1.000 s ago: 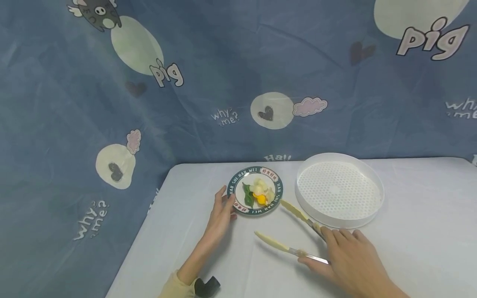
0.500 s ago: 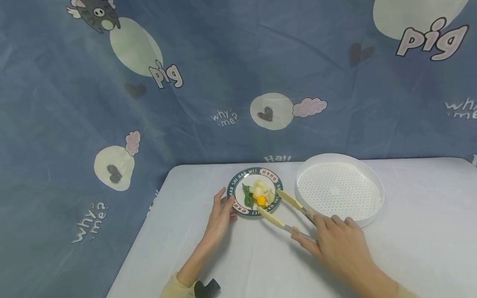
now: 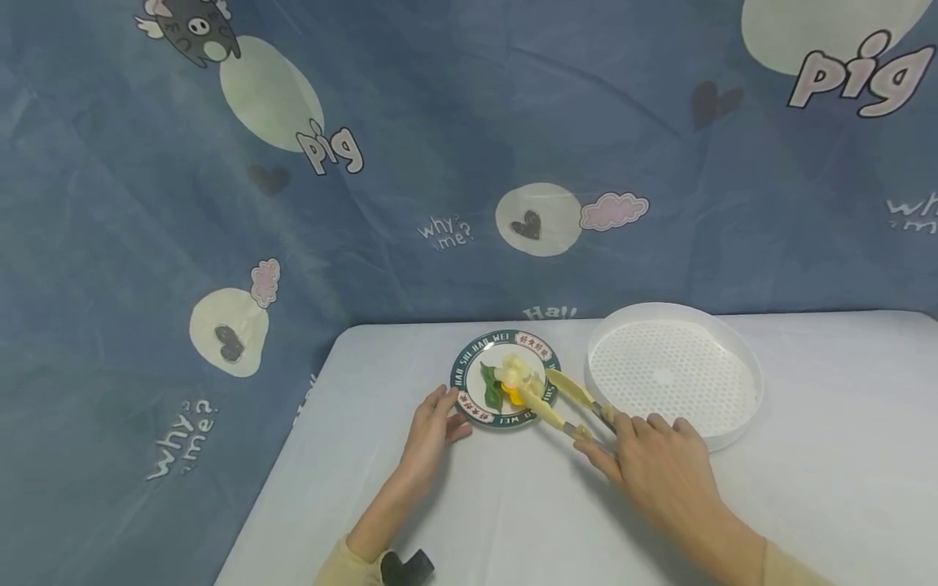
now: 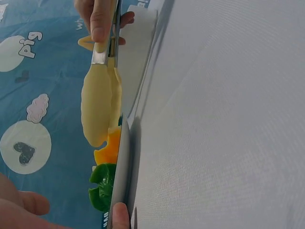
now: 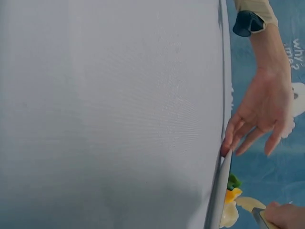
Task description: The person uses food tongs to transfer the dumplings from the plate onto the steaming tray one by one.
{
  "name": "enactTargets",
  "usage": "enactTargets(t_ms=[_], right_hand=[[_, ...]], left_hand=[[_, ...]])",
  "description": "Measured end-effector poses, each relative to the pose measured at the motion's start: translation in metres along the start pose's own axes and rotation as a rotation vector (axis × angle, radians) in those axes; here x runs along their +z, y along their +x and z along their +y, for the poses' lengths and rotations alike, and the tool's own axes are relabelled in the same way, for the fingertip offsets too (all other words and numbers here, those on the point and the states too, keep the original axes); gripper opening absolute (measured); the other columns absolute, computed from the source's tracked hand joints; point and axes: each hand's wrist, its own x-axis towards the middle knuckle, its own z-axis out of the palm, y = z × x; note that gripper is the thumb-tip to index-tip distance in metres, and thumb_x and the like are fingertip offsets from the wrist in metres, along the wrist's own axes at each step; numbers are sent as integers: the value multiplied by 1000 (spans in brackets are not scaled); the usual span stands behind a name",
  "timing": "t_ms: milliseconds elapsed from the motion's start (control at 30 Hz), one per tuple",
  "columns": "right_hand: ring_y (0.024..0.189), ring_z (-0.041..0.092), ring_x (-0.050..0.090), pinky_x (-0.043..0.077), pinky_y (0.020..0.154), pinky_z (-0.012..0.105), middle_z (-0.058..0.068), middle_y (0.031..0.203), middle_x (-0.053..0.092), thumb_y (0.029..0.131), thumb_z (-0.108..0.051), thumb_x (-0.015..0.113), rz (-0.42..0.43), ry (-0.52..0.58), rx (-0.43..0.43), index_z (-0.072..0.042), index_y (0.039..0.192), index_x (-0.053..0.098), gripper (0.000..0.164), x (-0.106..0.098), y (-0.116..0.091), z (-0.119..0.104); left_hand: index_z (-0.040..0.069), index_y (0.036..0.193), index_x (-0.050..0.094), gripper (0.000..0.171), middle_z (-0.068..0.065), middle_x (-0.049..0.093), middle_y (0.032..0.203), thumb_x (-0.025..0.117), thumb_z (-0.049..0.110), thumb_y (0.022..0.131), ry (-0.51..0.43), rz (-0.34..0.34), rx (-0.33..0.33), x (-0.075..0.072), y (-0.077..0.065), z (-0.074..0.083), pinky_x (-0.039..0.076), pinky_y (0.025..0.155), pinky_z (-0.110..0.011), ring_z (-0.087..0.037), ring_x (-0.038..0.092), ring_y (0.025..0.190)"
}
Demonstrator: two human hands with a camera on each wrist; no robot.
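Observation:
On the table a small plate with a green lettered rim (image 3: 476, 411) bears a dark green leaf-like piece (image 3: 492, 388), a yellow-orange piece (image 4: 110, 149) and pale whitish pieces (image 3: 515, 370). My left hand (image 3: 427, 431) touches the plate's left rim with its fingertips; the right wrist view has its thumb apart from the rim. My right hand (image 3: 663, 468) holds tongs (image 4: 97, 105) with pale yellow tips. Their two arms stand apart over the plate's right side, one tip close by the yellow-orange and pale pieces. Whether it touches them I cannot tell.
A white round tray with a perforated base (image 3: 667, 382) stands right of the plate, behind my right hand. The white-covered table (image 3: 506, 513) ends against a blue printed cloth (image 3: 410, 146). A dark strap-like device (image 3: 406, 567) sits at my left wrist.
My right hand has moved left and away from me, bringing the tongs from beside the plate to over its food. The tongs' tips have drawn closer together. My left hand stays at the rim.

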Motion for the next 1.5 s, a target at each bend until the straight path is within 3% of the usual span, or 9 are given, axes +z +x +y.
enactTargets(t_ms=[167, 433, 867, 1200, 1500], right_hand=[[56, 21, 51, 35, 50, 32, 0, 58, 49, 100, -71, 57, 10, -20, -24, -9, 83, 66, 65, -1, 3, -1], [57, 22, 53, 39, 51, 34, 3, 62, 58, 94, -62, 69, -1, -28, -40, -6, 95, 70, 56, -2, 10, -8], [52, 19, 43, 32, 48, 31, 1, 58, 52, 95, -58, 73, 17, -16, -38, -9, 81, 59, 52, 2, 15, -12], [60, 23, 57, 38, 51, 35, 5, 74, 73, 94, -58, 75, 19, -39, -50, -5, 101, 74, 53, 4, 16, -16], [55, 23, 55, 39, 51, 36, 4, 64, 66, 93, -57, 76, 48, -58, -67, -8, 86, 65, 50, 6, 15, -17]], left_hand=[[-9, 168, 17, 79, -28, 44, 161, 41, 43, 113, -15, -18, -4, 0, 0, -1, 58, 117, -41, -39, 58, 141], [-6, 169, 16, 78, -28, 40, 164, 41, 43, 113, -10, -12, -11, 2, 1, 0, 56, 118, -43, -38, 56, 142], [-5, 169, 15, 79, -29, 41, 163, 42, 43, 113, 4, 2, -6, 1, 3, 0, 58, 117, -43, -38, 58, 141], [-1, 170, 17, 78, -27, 45, 161, 43, 45, 113, 36, 19, -10, 4, 1, 0, 55, 120, -46, -37, 61, 139], [0, 170, 17, 78, -27, 48, 159, 42, 45, 113, 57, 21, -20, 3, 0, -2, 52, 123, -49, -35, 65, 135]])
